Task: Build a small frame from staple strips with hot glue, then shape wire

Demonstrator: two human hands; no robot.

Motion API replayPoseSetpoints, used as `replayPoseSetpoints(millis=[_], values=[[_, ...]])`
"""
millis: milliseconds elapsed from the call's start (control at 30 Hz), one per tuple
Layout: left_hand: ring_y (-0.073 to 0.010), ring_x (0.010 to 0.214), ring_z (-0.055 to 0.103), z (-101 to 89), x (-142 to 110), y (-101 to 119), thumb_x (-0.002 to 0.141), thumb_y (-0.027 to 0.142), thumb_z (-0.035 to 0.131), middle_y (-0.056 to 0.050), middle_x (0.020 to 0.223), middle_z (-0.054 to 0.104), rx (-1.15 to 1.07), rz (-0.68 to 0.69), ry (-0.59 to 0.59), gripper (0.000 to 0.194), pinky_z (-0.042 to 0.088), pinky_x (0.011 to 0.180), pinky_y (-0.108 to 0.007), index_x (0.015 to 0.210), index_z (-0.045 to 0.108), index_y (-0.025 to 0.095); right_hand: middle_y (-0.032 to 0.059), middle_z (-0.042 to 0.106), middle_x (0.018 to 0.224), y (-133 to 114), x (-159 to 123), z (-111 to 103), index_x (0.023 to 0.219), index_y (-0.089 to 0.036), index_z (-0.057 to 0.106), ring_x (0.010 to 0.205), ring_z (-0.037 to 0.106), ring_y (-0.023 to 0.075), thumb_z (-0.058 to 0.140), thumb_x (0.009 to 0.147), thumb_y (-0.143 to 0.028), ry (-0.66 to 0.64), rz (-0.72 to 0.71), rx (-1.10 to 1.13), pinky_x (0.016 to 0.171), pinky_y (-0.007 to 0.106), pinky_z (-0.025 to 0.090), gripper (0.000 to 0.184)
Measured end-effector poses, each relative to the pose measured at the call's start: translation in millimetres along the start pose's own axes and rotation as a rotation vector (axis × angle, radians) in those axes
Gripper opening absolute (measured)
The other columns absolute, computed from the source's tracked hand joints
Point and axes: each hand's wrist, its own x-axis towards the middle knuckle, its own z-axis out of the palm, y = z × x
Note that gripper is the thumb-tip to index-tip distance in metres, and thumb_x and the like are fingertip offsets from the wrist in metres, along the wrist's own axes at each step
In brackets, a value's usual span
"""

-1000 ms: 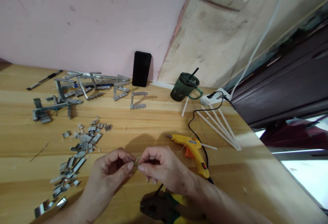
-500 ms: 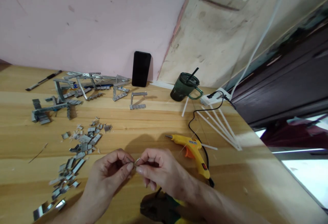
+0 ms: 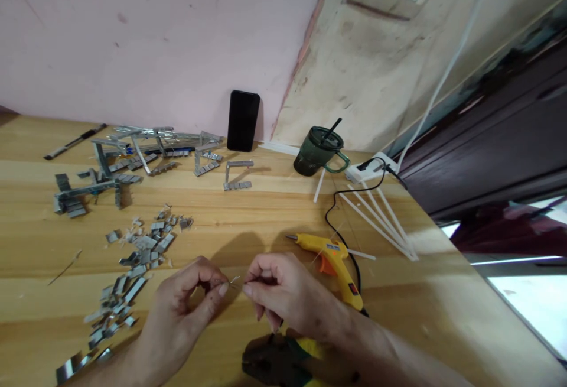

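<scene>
1. Wire bit (image 3: 235,279): pinched between left thumb and index, thin end poking out past the fingertips toward the right hand.
2. Left hand (image 3: 183,301): fingers closed on it, raised over the desk (image 3: 398,322), wrist angled in.
3. Right hand (image 3: 286,289): just beside, thumb and index nearly together, other fingers curled; can't tell if they grip anything. Forearm passes over pliers (image 3: 270,362).

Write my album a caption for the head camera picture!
Bare left hand pinching a thin, shiny, wire-like piece, right hand close by, near a yellow plastic glue gun.
</scene>
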Motion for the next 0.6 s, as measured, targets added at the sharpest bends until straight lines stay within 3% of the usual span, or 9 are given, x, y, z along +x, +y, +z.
replayPoseSetpoints(millis=[167,267,400,600], values=[[-0.0152,0.065,0.058,-4.4,-0.5,5.0,0.072,0.008,0.063,0.003,0.067,0.063,0.124,0.131,0.043,0.020,0.043,0.063,-0.023,0.074,0.063,0.028,-0.0051,0.058,0.044,0.1,0.8,7.1,0.068,-0.016,0.053,0.028,0.047,0.0054,0.060,0.065,-0.023,-0.164,0.067,0.376,0.028,0.012,0.034,0.011],[-0.0131,0.061,0.057,-3.1,1.8,12.0,0.070,0.009,0.064,0.005,0.064,0.063,0.108,0.122,0.145,0.019,0.043,0.058,-0.020,0.071,0.063,0.028,-0.0023,0.060,0.042,6.6,4.1,23.5,0.068,-0.015,0.055,0.027,0.049,0.0073,0.068,0.060,-0.031,-0.150,0.020,0.675,0.027,0.015,0.039,0.023],[-0.0104,0.053,0.053,-1.0,5.6,18.4,0.068,0.016,0.068,0.006,0.057,0.060,-0.085,-0.080,0.236,0.011,0.043,0.050,-0.016,0.063,0.065,0.026,0.0003,0.063,0.045,18.1,13.7,46.3,0.068,-0.014,0.057,0.028,0.049,0.0076,0.074,0.057,-0.034,-0.142,-0.069,0.925,0.029,0.017,0.044,0.029],[-0.0099,0.047,0.054,0.9,4.9,18.4,0.063,0.021,0.075,0.004,0.051,0.062,-0.475,-0.344,0.219,0.008,0.045,0.047,-0.018,0.065,0.066,0.021,0.0013,0.063,0.048,21.3,21.3,49.4,0.066,-0.012,0.061,0.034,0.053,0.0084,0.077,0.058,-0.033,-0.199,-0.158,0.906,0.030,0.016,0.044,0.028]])
